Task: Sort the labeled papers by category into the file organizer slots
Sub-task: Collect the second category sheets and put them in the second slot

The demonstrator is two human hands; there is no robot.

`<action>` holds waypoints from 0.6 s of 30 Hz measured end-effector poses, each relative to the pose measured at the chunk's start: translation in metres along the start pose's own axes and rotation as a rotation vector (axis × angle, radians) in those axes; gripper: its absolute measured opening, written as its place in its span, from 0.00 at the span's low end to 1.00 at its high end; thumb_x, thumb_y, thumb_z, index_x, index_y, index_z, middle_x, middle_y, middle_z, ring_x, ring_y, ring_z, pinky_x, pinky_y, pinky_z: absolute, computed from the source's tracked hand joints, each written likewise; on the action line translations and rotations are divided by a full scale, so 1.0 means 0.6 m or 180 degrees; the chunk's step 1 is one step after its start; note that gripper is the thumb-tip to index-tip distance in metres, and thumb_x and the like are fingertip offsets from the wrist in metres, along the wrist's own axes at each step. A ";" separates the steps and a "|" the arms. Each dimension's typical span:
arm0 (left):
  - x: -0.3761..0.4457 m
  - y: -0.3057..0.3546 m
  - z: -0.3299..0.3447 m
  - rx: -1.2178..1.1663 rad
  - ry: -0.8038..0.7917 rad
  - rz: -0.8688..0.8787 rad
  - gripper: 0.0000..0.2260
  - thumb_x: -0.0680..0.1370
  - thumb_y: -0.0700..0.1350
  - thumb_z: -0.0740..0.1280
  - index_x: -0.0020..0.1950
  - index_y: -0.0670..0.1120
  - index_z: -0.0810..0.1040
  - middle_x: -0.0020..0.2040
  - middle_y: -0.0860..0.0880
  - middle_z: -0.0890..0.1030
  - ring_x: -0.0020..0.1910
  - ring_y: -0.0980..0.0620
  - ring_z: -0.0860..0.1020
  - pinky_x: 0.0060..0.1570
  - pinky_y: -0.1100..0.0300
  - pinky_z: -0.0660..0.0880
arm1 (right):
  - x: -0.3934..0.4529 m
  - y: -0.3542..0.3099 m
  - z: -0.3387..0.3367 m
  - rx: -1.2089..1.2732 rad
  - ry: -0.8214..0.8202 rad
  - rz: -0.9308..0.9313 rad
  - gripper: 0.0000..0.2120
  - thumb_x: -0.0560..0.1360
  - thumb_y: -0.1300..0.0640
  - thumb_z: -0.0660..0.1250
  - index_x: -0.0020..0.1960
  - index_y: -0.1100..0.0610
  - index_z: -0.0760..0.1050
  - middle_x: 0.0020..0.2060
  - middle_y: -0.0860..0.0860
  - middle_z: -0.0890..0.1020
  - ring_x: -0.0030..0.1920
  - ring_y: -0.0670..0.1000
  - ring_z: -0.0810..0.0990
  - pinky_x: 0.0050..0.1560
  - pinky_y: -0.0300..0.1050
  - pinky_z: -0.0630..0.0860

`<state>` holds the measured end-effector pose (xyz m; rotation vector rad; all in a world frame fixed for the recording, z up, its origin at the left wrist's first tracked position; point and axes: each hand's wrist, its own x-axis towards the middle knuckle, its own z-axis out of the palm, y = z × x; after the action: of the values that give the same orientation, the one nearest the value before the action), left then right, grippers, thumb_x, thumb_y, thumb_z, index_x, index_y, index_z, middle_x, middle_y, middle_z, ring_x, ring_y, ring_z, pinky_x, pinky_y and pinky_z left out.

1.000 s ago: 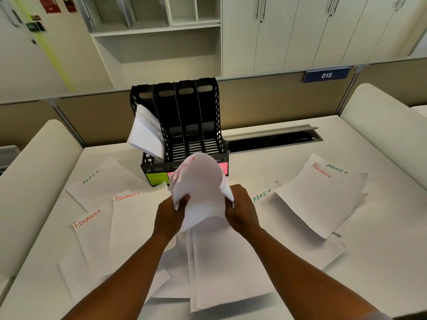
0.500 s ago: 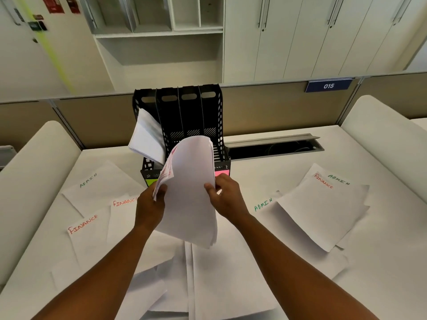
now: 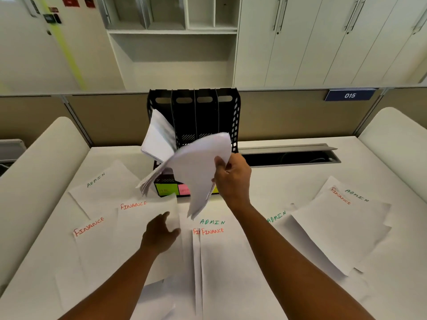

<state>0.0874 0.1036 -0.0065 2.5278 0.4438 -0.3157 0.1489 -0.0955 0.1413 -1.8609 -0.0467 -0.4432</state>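
Held stack: a bent sheaf of papers (image 3: 198,167), raised in front of the black file organizer (image 3: 203,116), hiding its lower slots.
Right hand (image 3: 232,179): pinches the sheaf's right edge.
Left hand (image 3: 159,234): fingers loosely spread, over a FINANCE sheet (image 3: 143,225).
Left slot: leaning papers (image 3: 157,137).
Desk (image 3: 288,181): ADMIN and FINANCE sheets scattered; cable tray (image 3: 288,155) behind.

white desk (image 3: 300,181) | beige partition (image 3: 277,114) | cream cabinets (image 3: 323,42) | open shelves (image 3: 173,38)
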 end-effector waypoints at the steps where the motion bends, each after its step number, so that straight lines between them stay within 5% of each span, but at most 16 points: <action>1: -0.002 -0.003 0.006 0.0113 -0.0109 0.0017 0.34 0.76 0.57 0.67 0.78 0.49 0.57 0.77 0.45 0.61 0.76 0.44 0.59 0.73 0.49 0.61 | 0.005 -0.005 0.003 0.0035 0.0081 -0.0031 0.10 0.78 0.54 0.64 0.43 0.60 0.74 0.42 0.56 0.76 0.39 0.60 0.80 0.36 0.55 0.81; 9: 0.003 -0.025 0.027 0.0939 -0.0211 0.0015 0.38 0.72 0.61 0.68 0.77 0.53 0.56 0.77 0.48 0.56 0.75 0.45 0.58 0.68 0.49 0.66 | 0.049 -0.024 0.042 0.0161 0.0472 0.0089 0.09 0.78 0.55 0.63 0.40 0.56 0.71 0.42 0.54 0.74 0.42 0.61 0.79 0.39 0.60 0.80; 18: 0.045 -0.015 0.025 0.0590 -0.0522 -0.0323 0.45 0.61 0.56 0.78 0.71 0.52 0.57 0.65 0.46 0.61 0.67 0.45 0.64 0.59 0.52 0.74 | 0.074 -0.005 0.092 0.0019 0.0560 0.0262 0.08 0.78 0.57 0.61 0.41 0.55 0.67 0.43 0.53 0.71 0.42 0.61 0.79 0.38 0.61 0.80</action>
<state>0.1070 0.1092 -0.0314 2.6356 0.4992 -0.6242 0.2046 -0.0521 0.1439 -1.8042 0.1467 -0.5469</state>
